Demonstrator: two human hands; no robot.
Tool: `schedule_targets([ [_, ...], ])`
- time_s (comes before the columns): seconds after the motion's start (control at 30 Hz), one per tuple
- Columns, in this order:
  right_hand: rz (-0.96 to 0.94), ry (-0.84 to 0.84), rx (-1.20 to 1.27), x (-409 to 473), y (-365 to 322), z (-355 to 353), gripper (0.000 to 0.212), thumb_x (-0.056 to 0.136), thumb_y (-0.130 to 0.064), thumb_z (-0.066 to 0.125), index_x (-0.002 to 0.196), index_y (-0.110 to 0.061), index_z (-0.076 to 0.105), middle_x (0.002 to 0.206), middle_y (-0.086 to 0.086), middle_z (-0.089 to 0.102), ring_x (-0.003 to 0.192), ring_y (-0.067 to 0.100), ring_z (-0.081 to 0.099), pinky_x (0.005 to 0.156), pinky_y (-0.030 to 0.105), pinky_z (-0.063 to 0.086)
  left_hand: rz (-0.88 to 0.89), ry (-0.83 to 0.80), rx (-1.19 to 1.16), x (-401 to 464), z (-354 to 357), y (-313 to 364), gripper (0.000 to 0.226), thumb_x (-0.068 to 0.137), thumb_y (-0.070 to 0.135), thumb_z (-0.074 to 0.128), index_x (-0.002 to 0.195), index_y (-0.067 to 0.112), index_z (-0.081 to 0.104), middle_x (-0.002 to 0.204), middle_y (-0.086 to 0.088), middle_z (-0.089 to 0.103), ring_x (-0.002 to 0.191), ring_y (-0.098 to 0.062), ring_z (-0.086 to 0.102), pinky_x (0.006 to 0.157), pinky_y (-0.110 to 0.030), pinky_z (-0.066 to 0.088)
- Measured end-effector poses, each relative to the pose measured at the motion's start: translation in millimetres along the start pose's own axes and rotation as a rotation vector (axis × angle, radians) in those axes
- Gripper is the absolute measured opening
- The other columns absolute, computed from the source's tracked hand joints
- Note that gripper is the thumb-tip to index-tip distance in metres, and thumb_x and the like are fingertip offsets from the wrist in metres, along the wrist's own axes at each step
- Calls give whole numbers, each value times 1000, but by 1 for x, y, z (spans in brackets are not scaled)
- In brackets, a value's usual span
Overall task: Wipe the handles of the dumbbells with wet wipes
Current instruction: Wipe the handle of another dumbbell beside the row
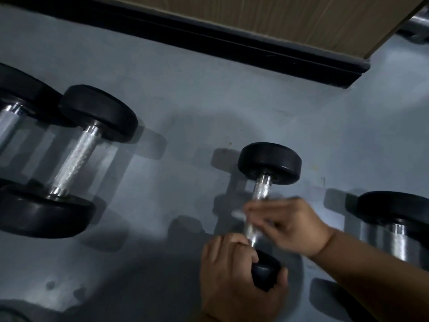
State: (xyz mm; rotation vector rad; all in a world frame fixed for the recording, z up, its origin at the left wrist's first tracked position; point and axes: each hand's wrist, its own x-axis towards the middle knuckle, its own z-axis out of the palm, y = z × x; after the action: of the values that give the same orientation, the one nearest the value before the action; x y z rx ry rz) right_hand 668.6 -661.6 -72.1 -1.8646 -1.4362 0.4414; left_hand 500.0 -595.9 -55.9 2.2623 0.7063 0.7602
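Dumbbells with black round rubber ends and knurled chrome handles lie on the floor; 4 are in view. 1 small dumbbell [267, 180] is in the middle, 1 larger dumbbell [69, 163] lies at the left, 1 more [11, 112] is cut by the left edge just beside it, and 1 [394, 219] is at the right, partly behind the right forearm.

2 bare hands work on the small dumbbell. The left hand [229, 270] curls its fingers around the near black end [264, 268] and grips it. The right hand [287, 224] is over the middle of the chrome handle [261, 189], fingers bent toward it, and a pale blurred strip, probably the white wet wipe [239, 214], shows at its fingertips. Motion blur hides whether the fingers really pinch it, so I cannot tell the grip of this hand.

The grey floor [185, 112] is matt with some dark spots. At the top runs a black skirting strip [209, 40] under a brown wooden panel [278, 17].
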Motion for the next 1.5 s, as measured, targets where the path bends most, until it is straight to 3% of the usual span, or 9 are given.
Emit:
schedule_targets([
  [0.13, 109, 249, -37, 13, 12, -10, 13, 89, -9, 76, 101, -10, 80, 113, -5, 74, 104, 1, 70, 89, 32, 59, 53, -41, -6, -1, -2, -6, 58, 60, 47, 85, 79, 21, 37, 78, -3, 55, 66, -29, 51, 62, -44, 45],
  [0.33, -36, -88, 98, -5, -8, 4, 14, 92, -18, 72, 103, -12, 80, 113, -4, 75, 101, 4, 71, 86, 29, 59, 54, -27, -9, 1, -2, -6, 57, 61, 44, 85, 81, 21, 37, 78, -5, 57, 68, -31, 54, 62, -45, 46],
  [0.5, 131, 260, 14, 14, 12, -10, 15, 90, -13, 75, 104, -16, 79, 112, -10, 73, 100, 5, 72, 86, 35, 60, 80, -45, 58, -4, 2, -4, 52, 62, 46, 84, 75, 16, 44, 77, -6, 56, 65, -31, 51, 61, -44, 43],
  [0.7, -7, -130, 143, -12, -8, 3, 14, 93, -18, 71, 104, -15, 80, 115, -6, 74, 105, 3, 70, 87, 30, 59, 67, -29, 86, -2, 3, 0, 46, 56, 37, 88, 62, 9, 52, 76, -9, 57, 66, -31, 54, 62, -44, 45],
  [0.87, 122, 224, 46, 13, 18, -8, 12, 89, -14, 76, 99, -9, 80, 108, -4, 76, 101, 2, 71, 91, 29, 58, 86, -127, 27, -6, -4, 0, 36, 69, 39, 75, 68, 11, 52, 80, -5, 53, 68, -29, 48, 62, -45, 41],
  [1.0, 206, 327, 134, -2, 9, 4, 15, 84, -3, 77, 99, -8, 79, 108, -4, 75, 100, 6, 72, 92, 33, 59, -1, -181, -148, -4, -13, -6, 26, 75, 39, 71, 78, 16, 60, 91, 5, 54, 81, -18, 55, 70, -43, 48],
  [1.2, 47, -51, 174, -23, -8, 2, 12, 87, -9, 79, 99, -10, 81, 111, -3, 75, 102, 5, 71, 87, 27, 58, -149, -94, -193, -14, -8, -16, 63, 55, 55, 85, 99, 23, 51, 107, 7, 53, 100, -16, 57, 82, -40, 50],
  [1.37, 187, 284, 69, -3, 19, -15, 13, 86, -8, 78, 98, -9, 80, 108, -1, 76, 102, 4, 72, 90, 36, 59, -55, -81, -125, -20, 4, -3, 61, 61, 61, 83, 97, 21, 55, 104, 1, 54, 90, -25, 59, 74, -46, 52],
  [1.5, 127, 64, 176, -35, -7, -1, 14, 89, -8, 74, 101, -9, 80, 111, -4, 75, 102, 7, 72, 85, 31, 60, -16, -84, -84, -21, 7, 5, 59, 62, 56, 83, 98, 22, 52, 107, 2, 52, 87, -27, 59, 69, -43, 54],
])
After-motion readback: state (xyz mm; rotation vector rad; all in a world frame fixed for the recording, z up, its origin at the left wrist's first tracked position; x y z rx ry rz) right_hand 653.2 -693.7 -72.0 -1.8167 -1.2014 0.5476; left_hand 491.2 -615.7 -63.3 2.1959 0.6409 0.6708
